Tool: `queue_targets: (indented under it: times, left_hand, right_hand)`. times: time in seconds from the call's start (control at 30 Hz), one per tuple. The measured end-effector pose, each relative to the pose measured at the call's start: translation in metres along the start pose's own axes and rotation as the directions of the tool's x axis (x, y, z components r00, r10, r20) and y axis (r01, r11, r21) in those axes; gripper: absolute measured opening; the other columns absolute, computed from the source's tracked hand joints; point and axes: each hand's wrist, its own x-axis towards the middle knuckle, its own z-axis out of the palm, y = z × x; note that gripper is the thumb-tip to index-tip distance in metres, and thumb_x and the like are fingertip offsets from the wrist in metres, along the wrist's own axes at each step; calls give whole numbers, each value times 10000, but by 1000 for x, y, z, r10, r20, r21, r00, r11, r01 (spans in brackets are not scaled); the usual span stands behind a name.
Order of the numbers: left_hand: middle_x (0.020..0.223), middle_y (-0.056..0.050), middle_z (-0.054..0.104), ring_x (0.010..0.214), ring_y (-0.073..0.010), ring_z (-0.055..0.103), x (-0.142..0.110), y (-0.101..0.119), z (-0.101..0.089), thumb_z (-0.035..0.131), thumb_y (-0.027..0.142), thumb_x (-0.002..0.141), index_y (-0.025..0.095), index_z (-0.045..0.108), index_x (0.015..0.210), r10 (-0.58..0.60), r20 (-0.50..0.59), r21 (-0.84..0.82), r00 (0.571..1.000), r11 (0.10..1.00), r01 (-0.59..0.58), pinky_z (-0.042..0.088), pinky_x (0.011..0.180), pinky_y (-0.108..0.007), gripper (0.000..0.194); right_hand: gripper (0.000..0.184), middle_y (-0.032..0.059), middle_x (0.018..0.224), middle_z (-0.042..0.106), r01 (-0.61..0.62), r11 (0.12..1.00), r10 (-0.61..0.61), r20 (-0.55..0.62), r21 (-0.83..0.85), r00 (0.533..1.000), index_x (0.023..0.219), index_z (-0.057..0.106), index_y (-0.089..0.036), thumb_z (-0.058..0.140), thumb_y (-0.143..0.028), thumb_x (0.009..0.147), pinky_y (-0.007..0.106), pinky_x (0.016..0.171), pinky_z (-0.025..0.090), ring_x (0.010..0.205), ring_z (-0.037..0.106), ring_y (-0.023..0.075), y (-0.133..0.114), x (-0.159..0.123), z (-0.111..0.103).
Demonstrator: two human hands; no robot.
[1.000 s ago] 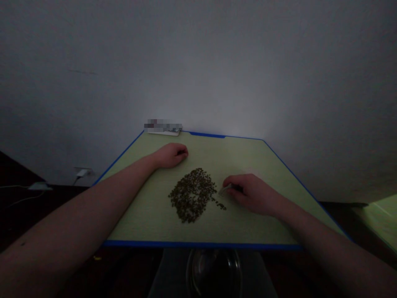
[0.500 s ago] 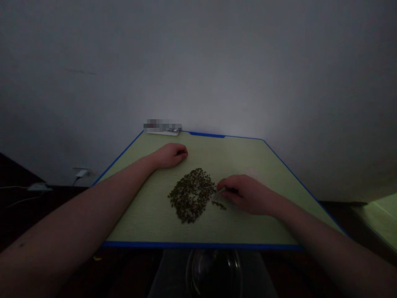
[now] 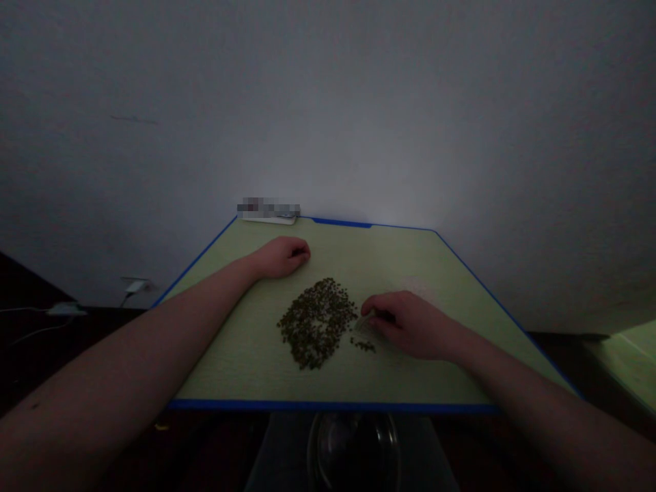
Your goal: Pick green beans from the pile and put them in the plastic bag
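Observation:
A flat heap of small dark green beans [image 3: 315, 321] lies in the middle of a pale green table with a blue edge [image 3: 333, 405]. My right hand [image 3: 407, 324] rests just right of the heap, fingers curled round a small pale flat tool [image 3: 365, 320] whose tip touches the heap's right side. A few loose beans [image 3: 363, 345] lie below that tip. My left hand [image 3: 283, 256] lies on the table behind the heap, closed in a loose fist, with nothing visible in it.
A glass bowl [image 3: 353, 447] sits below the table's near edge, on my lap. A white flat object [image 3: 270, 217] lies at the far left corner against the wall. A second green table [image 3: 633, 359] shows at the right. A wall socket and cable [image 3: 134, 285] are at the left.
My right hand has slid a little left, bringing the pale tool from beside the heap to its right edge. The left hand has stayed still.

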Motion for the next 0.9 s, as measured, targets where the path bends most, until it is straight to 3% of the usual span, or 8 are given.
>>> queue_targets:
  times: [0.43,0.9]
  left_hand:
    - [731,-23,623,626,-128,506,1,-1,1,439,346,798,163,626,843,13,-9,26,1000,1000,-13,354,591,-250,266]
    - [734,-22,625,639,-132,518,0,-2,1,442,350,795,164,623,840,6,-9,29,1000,1000,-5,358,591,-249,263]
  right_hand:
    - [209,1,661,616,62,997,-65,47,52,997,973,644,-187,496,-215,828,230,540,328,565,496,109,0,3,1]
    - [224,2,671,624,103,994,-104,10,39,995,940,663,-182,500,-139,793,233,551,304,553,459,99,-12,7,7]
